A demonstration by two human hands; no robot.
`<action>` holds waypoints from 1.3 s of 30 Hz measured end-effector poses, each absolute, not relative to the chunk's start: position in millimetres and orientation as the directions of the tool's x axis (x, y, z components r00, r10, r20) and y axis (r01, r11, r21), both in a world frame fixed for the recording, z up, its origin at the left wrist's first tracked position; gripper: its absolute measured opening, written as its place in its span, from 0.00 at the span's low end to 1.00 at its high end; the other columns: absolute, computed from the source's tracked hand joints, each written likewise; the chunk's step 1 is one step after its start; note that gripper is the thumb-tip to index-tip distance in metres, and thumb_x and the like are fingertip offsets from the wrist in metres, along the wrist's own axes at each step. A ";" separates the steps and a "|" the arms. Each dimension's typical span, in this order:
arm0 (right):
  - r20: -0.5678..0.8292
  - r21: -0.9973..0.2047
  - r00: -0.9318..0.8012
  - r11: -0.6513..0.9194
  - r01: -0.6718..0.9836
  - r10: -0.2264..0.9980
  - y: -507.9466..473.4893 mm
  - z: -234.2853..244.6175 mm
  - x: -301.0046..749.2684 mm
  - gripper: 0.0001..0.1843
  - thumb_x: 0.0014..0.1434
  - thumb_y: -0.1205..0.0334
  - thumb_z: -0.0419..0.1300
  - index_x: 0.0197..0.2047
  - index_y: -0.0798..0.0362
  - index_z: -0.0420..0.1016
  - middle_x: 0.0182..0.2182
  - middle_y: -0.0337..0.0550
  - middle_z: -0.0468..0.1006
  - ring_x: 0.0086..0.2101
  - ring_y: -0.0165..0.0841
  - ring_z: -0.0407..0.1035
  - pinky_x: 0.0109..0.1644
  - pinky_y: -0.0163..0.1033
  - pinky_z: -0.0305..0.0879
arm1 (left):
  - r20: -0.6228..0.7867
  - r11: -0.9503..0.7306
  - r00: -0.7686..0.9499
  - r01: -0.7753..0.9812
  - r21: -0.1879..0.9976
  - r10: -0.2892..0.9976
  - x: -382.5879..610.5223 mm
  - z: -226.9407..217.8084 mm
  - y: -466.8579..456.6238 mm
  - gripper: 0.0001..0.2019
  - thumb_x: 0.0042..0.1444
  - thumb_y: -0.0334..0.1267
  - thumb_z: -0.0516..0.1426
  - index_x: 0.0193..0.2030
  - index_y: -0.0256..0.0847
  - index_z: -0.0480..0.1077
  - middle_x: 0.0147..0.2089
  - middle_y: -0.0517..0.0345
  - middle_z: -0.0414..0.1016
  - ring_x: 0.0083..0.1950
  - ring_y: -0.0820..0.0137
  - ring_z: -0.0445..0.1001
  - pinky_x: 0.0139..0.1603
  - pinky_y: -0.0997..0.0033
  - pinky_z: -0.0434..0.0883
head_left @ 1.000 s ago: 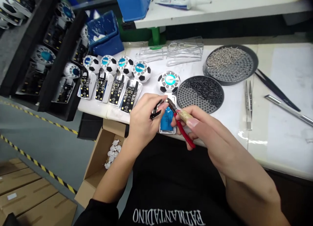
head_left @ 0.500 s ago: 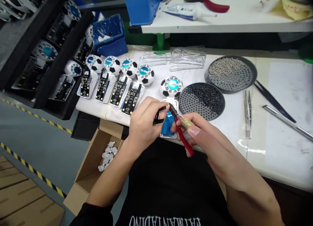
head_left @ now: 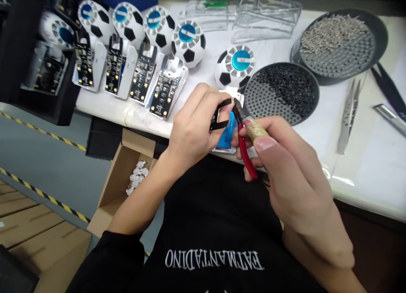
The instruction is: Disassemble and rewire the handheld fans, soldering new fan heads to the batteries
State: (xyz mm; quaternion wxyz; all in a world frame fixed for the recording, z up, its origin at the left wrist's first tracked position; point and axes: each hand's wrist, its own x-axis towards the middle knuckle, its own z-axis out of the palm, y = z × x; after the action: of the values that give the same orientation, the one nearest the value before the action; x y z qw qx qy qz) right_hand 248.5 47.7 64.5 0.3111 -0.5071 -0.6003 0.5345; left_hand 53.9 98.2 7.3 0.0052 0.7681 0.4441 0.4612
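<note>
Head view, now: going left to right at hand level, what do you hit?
cardboard box → left hand → black part → red-handled cutters → right hand → silver tweezers

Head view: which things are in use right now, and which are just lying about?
In use: left hand, small black board; right hand, red-handled cutters; blue battery case beneath.
Lying about: football units, black-screw tray, silver-screw tray, tweezers, clear covers, cardboard box.

A white worktable [head_left: 364, 157] stands over a grey floor [head_left: 47, 162] striped with yellow-black tape [head_left: 47, 134]; cardboard boxes [head_left: 38, 242] sit alongside.
</note>
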 end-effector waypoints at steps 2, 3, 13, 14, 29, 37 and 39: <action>-0.162 -0.954 -0.275 -0.079 0.288 0.948 46.4 65.0 247.6 0.16 0.82 0.47 0.51 0.47 0.48 0.71 0.31 0.37 0.72 0.31 0.32 0.68 0.35 0.43 0.63 | 0.710 -0.615 0.171 0.660 0.432 0.683 54.0 6.0 99.5 0.05 0.76 0.34 0.56 0.49 0.45 0.74 0.44 0.53 0.80 0.48 0.64 0.81 0.52 0.60 0.80; -0.168 -0.957 -0.272 -0.091 0.274 0.948 46.0 64.7 247.1 0.15 0.82 0.47 0.52 0.48 0.48 0.71 0.33 0.37 0.73 0.31 0.32 0.69 0.34 0.43 0.64 | 0.707 -0.616 0.167 0.649 0.446 0.687 53.9 5.4 99.9 0.05 0.76 0.34 0.56 0.49 0.45 0.74 0.45 0.53 0.80 0.48 0.64 0.81 0.53 0.59 0.80; -0.163 -0.936 -0.183 -0.094 0.339 0.969 39.9 70.4 237.3 0.14 0.81 0.49 0.52 0.50 0.48 0.72 0.32 0.36 0.74 0.30 0.32 0.68 0.34 0.42 0.62 | 0.659 -0.605 0.163 0.598 0.526 0.734 52.3 0.8 99.0 0.06 0.77 0.35 0.54 0.51 0.43 0.74 0.46 0.51 0.79 0.50 0.63 0.80 0.55 0.58 0.79; -0.182 -0.940 -0.208 -0.108 0.323 0.961 40.3 70.1 239.6 0.14 0.81 0.48 0.52 0.51 0.48 0.72 0.33 0.36 0.74 0.30 0.32 0.68 0.34 0.42 0.63 | 0.645 -0.603 0.168 0.584 0.544 0.745 51.8 2.5 97.8 0.06 0.77 0.34 0.55 0.51 0.43 0.74 0.47 0.51 0.79 0.50 0.63 0.79 0.55 0.58 0.79; -0.174 -0.910 -0.583 0.097 0.404 0.794 71.0 66.6 269.6 0.15 0.82 0.46 0.49 0.62 0.44 0.64 0.49 0.41 0.75 0.45 0.37 0.70 0.50 0.44 0.65 | -0.174 0.076 0.246 0.363 0.929 0.954 32.8 68.8 91.7 0.20 0.79 0.50 0.51 0.37 0.42 0.69 0.31 0.63 0.71 0.34 0.70 0.70 0.38 0.69 0.65; -0.244 -0.905 -0.617 0.053 0.422 0.749 73.2 65.3 274.1 0.16 0.82 0.42 0.47 0.61 0.41 0.61 0.50 0.39 0.74 0.46 0.37 0.70 0.51 0.46 0.66 | -0.298 0.191 0.338 0.315 0.930 0.893 27.3 68.0 101.3 0.20 0.77 0.54 0.52 0.39 0.41 0.71 0.28 0.64 0.70 0.31 0.70 0.71 0.36 0.70 0.68; -0.268 -0.905 -0.606 0.020 0.425 0.749 73.8 67.8 274.9 0.16 0.82 0.41 0.47 0.61 0.41 0.61 0.51 0.39 0.74 0.48 0.38 0.71 0.53 0.46 0.66 | -0.317 0.216 0.353 0.297 0.930 0.881 26.1 67.6 103.6 0.19 0.77 0.53 0.53 0.41 0.41 0.72 0.27 0.65 0.70 0.30 0.70 0.71 0.36 0.70 0.68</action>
State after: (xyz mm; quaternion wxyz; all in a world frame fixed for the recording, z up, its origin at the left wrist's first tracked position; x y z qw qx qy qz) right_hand 274.9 73.8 67.8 0.1446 -0.4196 -0.6993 0.5604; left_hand 26.1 103.6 67.6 0.5881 0.5748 0.5120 0.2483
